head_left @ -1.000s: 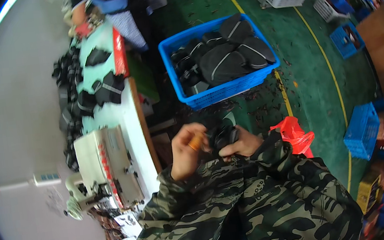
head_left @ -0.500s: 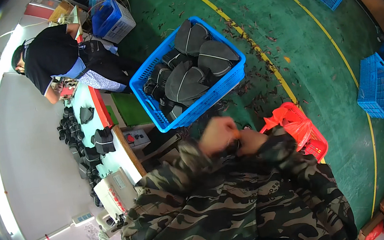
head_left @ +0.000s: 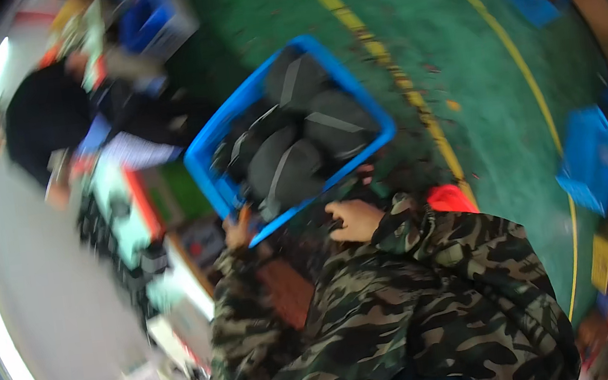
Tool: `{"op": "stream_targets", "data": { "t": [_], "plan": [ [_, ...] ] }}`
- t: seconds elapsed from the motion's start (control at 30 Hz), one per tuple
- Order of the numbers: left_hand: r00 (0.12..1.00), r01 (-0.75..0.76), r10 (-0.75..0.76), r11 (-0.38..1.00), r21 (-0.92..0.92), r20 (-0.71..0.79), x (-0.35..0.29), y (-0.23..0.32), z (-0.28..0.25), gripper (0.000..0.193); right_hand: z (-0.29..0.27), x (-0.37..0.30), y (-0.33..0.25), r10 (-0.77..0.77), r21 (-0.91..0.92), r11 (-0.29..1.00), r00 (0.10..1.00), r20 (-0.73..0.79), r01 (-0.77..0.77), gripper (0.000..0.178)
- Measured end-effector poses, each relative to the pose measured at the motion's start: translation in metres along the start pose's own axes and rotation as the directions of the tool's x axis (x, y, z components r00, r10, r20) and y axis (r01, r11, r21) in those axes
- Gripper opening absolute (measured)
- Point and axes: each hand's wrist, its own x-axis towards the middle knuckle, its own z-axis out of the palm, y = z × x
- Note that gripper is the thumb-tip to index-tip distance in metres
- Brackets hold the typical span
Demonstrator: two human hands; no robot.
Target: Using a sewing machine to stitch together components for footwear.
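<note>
A blue plastic crate (head_left: 205, 173) stands in front of me, heaped with dark grey fabric pieces (head_left: 286, 169) bundled with pale bands. My left hand (head_left: 236, 233) is at the crate's near left corner, seemingly touching the rim. Something small and orange (head_left: 244, 218) shows at its fingers; blur hides whether it is held or worn. My right hand (head_left: 357, 220) hovers just short of the crate's near side, fingers loosely apart and nothing in them. Camouflage sleeves cover both arms.
To the left, a co-worker in black (head_left: 48, 115) bends at a workbench (head_left: 150, 205) strewn with dark pieces. A red container (head_left: 451, 199) is partly hidden by my right sleeve. Another blue crate (head_left: 589, 162) stands far right. Yellow lines (head_left: 428, 118) cross the littered green floor.
My hands, together before my chest, have parted and reached forward to the crate, the left one going left. My sleeve now covers most of the red container. The view has shifted and blurred.
</note>
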Motion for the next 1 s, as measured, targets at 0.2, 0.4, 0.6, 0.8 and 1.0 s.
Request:
{"op": "stream_targets", "data": {
  "t": [0.2,0.4,0.6,0.8,1.0],
  "plan": [
    [0.706,0.573,-0.045,0.624,-0.532,0.707,0.135,0.152,-0.111,0.033,-0.084,-0.101,0.120,0.430,0.484,0.837,0.854,-0.293,-0.255,0.051],
    [0.380,0.288,0.501,0.734,-0.614,0.777,0.226,0.307,-0.174,0.029,-0.136,-0.151,0.126,0.678,0.805,0.592,0.528,-0.512,0.021,0.050],
    [0.162,-0.031,0.559,0.826,-0.562,0.813,0.275,0.433,-0.192,0.027,-0.143,-0.185,0.133,0.678,0.681,0.730,0.070,-0.732,0.050,0.041],
    [-0.177,-0.225,0.746,0.605,-0.764,0.642,0.240,0.667,-0.183,0.026,-0.072,-0.317,0.149,0.937,0.859,0.336,-0.234,-0.261,0.387,0.041],
    [-0.328,-0.351,0.640,0.600,-0.718,0.695,0.145,0.849,-0.171,0.026,-0.149,-0.472,0.179,0.854,0.797,0.490,-0.375,-0.360,0.353,0.038]
  ]
}}
